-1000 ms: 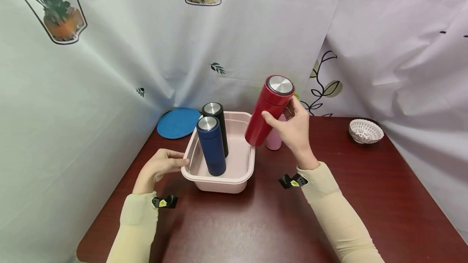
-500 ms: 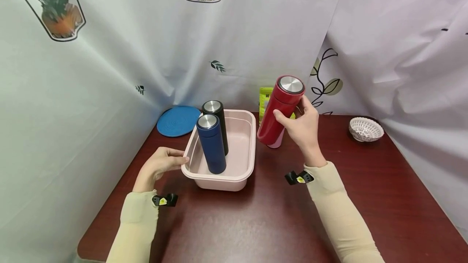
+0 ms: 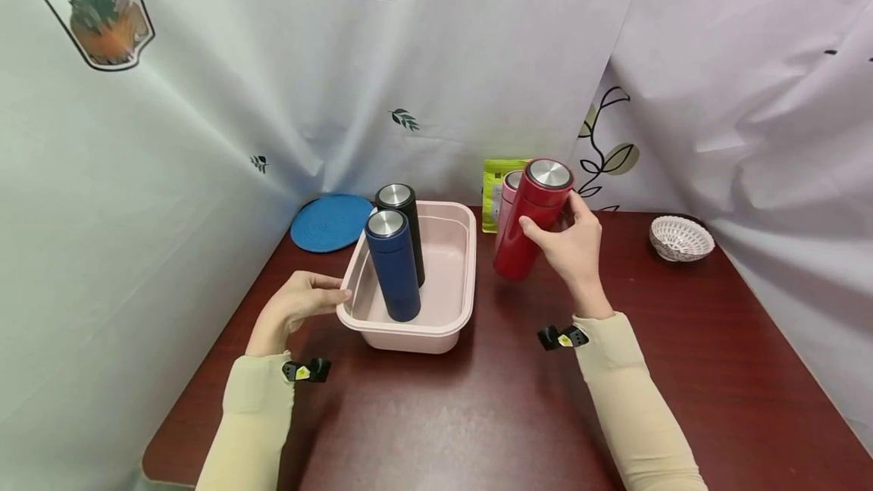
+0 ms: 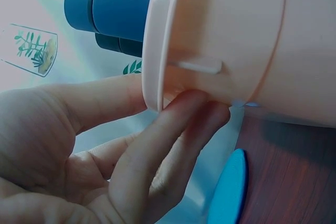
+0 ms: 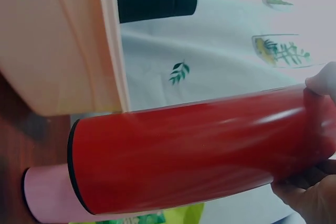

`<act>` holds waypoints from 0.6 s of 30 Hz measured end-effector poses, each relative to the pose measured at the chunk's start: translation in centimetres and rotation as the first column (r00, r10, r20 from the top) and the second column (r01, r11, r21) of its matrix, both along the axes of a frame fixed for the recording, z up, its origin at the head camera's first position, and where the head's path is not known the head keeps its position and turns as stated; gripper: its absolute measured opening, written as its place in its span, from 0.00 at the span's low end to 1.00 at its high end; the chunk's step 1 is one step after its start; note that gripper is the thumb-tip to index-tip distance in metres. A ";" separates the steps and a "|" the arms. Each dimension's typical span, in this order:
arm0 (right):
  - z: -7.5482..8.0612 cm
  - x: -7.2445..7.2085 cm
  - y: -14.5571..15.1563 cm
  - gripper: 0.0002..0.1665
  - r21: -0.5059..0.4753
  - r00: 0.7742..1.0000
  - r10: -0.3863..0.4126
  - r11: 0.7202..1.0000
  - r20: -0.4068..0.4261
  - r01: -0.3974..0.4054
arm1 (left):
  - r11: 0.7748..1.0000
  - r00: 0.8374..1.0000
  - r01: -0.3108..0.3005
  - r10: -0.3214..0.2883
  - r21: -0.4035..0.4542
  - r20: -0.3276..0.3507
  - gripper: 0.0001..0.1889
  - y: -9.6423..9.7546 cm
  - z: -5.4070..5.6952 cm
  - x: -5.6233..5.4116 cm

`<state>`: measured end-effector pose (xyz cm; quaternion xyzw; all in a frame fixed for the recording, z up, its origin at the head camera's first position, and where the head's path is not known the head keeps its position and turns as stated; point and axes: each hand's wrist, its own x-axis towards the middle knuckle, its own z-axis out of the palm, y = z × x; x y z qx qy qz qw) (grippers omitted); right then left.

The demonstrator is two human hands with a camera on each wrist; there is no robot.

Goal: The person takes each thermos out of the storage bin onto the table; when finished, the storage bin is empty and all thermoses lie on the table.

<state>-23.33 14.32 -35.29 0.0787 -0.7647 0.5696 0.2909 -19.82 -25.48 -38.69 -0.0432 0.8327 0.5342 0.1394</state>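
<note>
My right hand point(image 3: 573, 247) grips a red thermos bottle point(image 3: 528, 229) near its upper half, thumb on the near side. The bottle leans slightly, its silver-topped lid toward the right, just right of a pale pink basin point(image 3: 446, 267). In the right wrist view the red bottle point(image 5: 199, 153) lies across the picture with its base over the table. My left hand point(image 3: 307, 300) pinches the basin's left rim, thumb on top and fingers under it, as the left wrist view shows at the rim point(image 4: 157, 40). A blue thermos point(image 3: 395, 267) and a black thermos point(image 3: 401, 207) stand in the basin's left half.
Behind the red bottle stand a pink thermos point(image 3: 508, 195) and a yellow-green pouch point(image 3: 492, 199). A blue round mat point(image 3: 330, 224) lies at the back left. At the back right sits a white woven bowl point(image 3: 680, 239). Patterned curtains border the dark red table point(image 3: 436, 423).
My right hand has carried the red thermos from over the basin's right rim to the right, and then lower and more upright. My left hand has stayed on the basin rim.
</note>
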 end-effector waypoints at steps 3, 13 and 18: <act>-0.4 0.0 0.2 0.37 0.017 1.000 -0.013 1.000 0.018 0.013 | 1.000 1.000 -0.007 0.007 0.001 -0.004 0.27 0.0 0.1 0.2; -2.1 -0.2 1.6 0.36 0.042 0.997 -0.060 0.997 0.054 0.058 | 1.000 1.000 -0.016 0.016 0.007 -0.020 0.26 0.2 0.0 0.9; -2.4 -0.9 2.2 0.37 0.063 0.996 -0.071 0.996 0.046 0.068 | 1.000 0.999 -0.023 0.023 0.006 -0.028 0.27 0.2 0.3 1.0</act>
